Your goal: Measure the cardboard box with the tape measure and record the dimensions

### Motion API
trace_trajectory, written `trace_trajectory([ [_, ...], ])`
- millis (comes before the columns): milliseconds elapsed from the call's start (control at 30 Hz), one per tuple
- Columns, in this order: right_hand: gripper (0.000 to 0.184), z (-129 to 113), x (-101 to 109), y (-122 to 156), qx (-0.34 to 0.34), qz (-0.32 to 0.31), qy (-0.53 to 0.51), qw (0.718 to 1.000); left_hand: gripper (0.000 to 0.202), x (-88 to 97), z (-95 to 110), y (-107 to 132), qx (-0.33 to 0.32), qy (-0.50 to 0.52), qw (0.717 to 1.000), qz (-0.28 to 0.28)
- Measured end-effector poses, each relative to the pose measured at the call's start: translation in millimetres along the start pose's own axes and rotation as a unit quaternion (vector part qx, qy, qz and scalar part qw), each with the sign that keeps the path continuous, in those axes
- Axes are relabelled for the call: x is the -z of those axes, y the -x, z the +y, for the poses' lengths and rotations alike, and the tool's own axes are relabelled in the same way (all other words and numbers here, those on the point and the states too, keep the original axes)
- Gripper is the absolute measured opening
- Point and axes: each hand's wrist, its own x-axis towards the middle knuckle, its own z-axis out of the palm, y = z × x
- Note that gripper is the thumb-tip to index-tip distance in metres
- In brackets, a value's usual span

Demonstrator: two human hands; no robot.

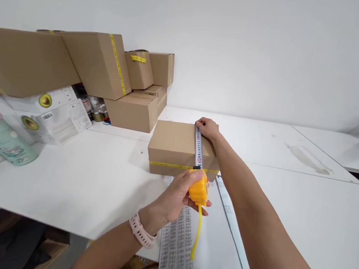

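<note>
A brown cardboard box (171,138) banded with yellow tape sits on the white table in front of me. Across its top, from far edge to near edge, lies the pulled-out blade of a tape measure (199,190). My left hand (177,194) is wrapped round the yellow case, just in front of the box's near side, and a yellow strap dangles below it. At the far top edge, my right hand (207,127) pinches the end of the blade against the cardboard. The hook itself is hidden by the fingers.
Under the case lies a printed sheet (178,241), reaching past the table's front edge. Several cardboard boxes (91,61) are stacked at the left, above white avocado-printed cartons (63,121). A mint-green tumbler (1,140) stands at far left. Behind the table (114,188) is a wall.
</note>
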Motion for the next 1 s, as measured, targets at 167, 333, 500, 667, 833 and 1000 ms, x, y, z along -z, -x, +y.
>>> trace_trajectory([
  [167,0.037,22.0,32.6,25.6,-0.044,0.112,-0.296,0.948,0.058,43.7,-6.4,27.2,-0.115,-0.096,0.986,0.073],
  [333,0.062,67.8,42.9,102.9,-0.080,0.081,-0.220,0.969,0.067,119.2,-8.9,34.4,-0.197,-0.168,0.932,0.252],
  [500,0.072,64.2,36.7,152.1,0.006,-0.014,-0.229,0.973,0.063,147.7,5.6,14.4,-0.158,-0.145,0.951,0.224],
  [667,0.057,24.1,59.5,119.4,0.029,0.066,-0.141,0.987,0.057,135.4,53.4,1.0,-0.214,-0.139,0.945,0.206],
  [833,0.048,11.4,67.4,62.0,-0.020,0.126,-0.039,0.991,0.056,114.2,86.6,5.1,-0.247,-0.156,0.935,0.201],
  [1000,0.034,14.9,52.0,37.5,0.056,0.132,-0.087,0.986,0.058,82.4,47.6,25.9,-0.181,-0.158,0.967,0.080],
])
